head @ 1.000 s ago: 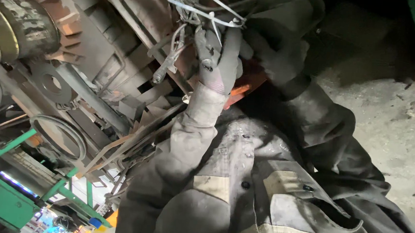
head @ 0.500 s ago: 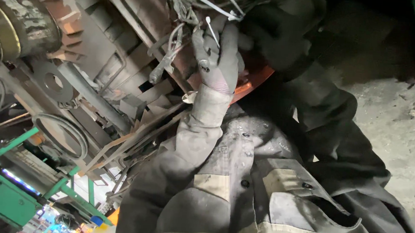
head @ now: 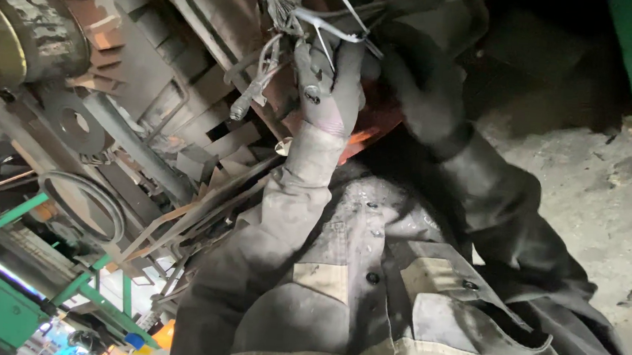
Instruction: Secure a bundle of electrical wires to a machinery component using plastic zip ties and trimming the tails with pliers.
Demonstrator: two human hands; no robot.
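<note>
Fingers of the left hand, in a grimy grey glove, are curled up into a tangle of pale wires under the rusty machine; they look closed around a strand, though the grip itself is lost among the wires. Starting at the far left, a round metal drum is cut off by the frame edge, and below it a loop of cable hangs over green bars. A small plug-like connector dangles just left of the gloved left hand. To its right, an orange part shows only as a sliver behind the wrist. Further right the right hand is a dark shape in shadow, reaching up beside the same wires; whether its fingers are open or closed I cannot tell. The dirty floor lies at the right.
</note>
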